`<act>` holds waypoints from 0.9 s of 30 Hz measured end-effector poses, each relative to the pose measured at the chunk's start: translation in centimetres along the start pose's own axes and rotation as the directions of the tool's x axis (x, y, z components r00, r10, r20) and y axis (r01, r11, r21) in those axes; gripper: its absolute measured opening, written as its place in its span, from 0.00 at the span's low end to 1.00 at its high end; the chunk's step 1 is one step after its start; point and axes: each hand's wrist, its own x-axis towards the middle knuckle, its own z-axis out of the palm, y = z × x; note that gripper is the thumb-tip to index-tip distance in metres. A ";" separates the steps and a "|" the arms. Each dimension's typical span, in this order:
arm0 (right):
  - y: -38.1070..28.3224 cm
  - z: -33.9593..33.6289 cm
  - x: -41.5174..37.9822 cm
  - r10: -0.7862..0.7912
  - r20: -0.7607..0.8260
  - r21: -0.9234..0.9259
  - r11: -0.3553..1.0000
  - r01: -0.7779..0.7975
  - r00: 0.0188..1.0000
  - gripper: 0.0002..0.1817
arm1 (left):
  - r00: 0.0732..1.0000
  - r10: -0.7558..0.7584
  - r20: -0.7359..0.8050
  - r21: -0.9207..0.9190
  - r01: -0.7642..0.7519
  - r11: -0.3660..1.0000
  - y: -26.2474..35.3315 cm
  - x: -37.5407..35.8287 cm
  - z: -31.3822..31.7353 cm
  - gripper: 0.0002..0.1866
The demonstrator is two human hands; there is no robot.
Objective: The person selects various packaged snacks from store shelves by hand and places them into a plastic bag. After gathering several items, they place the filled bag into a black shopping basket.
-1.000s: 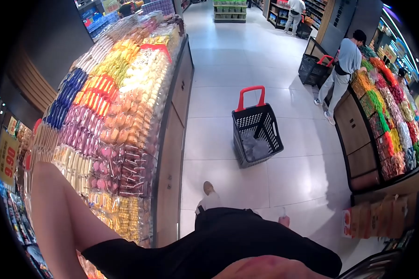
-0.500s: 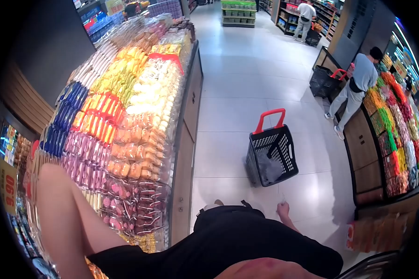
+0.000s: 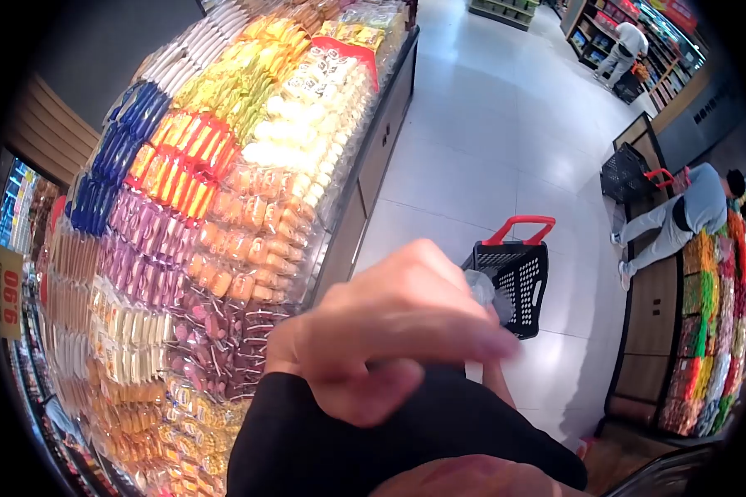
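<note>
My left hand (image 3: 389, 331) is large and blurred close to the camera, thumb and fingers apart, with nothing visible between them. Behind it, my right hand (image 3: 492, 319) is mostly hidden, beside the near side of a black shopping basket (image 3: 532, 277) with a red handle (image 3: 518, 231). Crumpled clear plastic (image 3: 480, 287) shows next to that hand and against the basket; whether the fingers grip it cannot be made out. To the left, a sloping display holds rows of wrapped snacks, including orange-brown packets (image 3: 244, 248) and pink-purple packets (image 3: 145, 248).
Pale floor tiles (image 3: 464, 124) run along the aisle. A person (image 3: 696, 203) in a light top stands at the right-hand display (image 3: 704, 315), near another black basket (image 3: 626, 174). Another person (image 3: 630, 41) is farther back by shelves. A price sign (image 3: 8, 290) stands at far left.
My left arm has swung from the left display to the centre, bringing the hand before the camera. The view has shifted left and down. Clear plastic now shows beside my right hand.
</note>
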 end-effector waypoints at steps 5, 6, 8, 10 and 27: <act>-8.5 1.6 6.7 0.053 0.139 -0.173 0.985 -0.029 0.989 0.09 | 0.929 0.368 0.044 0.278 -0.366 0.888 -5.0 6.2 1.1 0.06; -9.2 2.0 8.4 0.005 0.161 -0.169 0.985 0.023 0.987 0.09 | 0.913 0.404 0.059 0.300 -0.402 0.865 -6.0 7.1 1.0 0.06; -10.6 2.5 12.0 -0.082 0.199 -0.161 0.980 0.115 0.977 0.09 | 0.898 0.434 0.075 0.327 -0.433 0.840 -8.4 8.7 0.7 0.06; -13.6 2.5 15.2 -0.103 0.256 -0.135 0.981 0.141 0.961 0.09 | 0.896 0.435 0.087 0.352 -0.436 0.828 -10.7 10.4 0.4 0.07; -28.4 9.4 37.6 -0.017 0.298 0.383 0.918 -0.104 0.954 0.05 | 0.611 -0.784 -0.108 0.541 0.698 0.470 -46.2 1.4 -6.4 0.41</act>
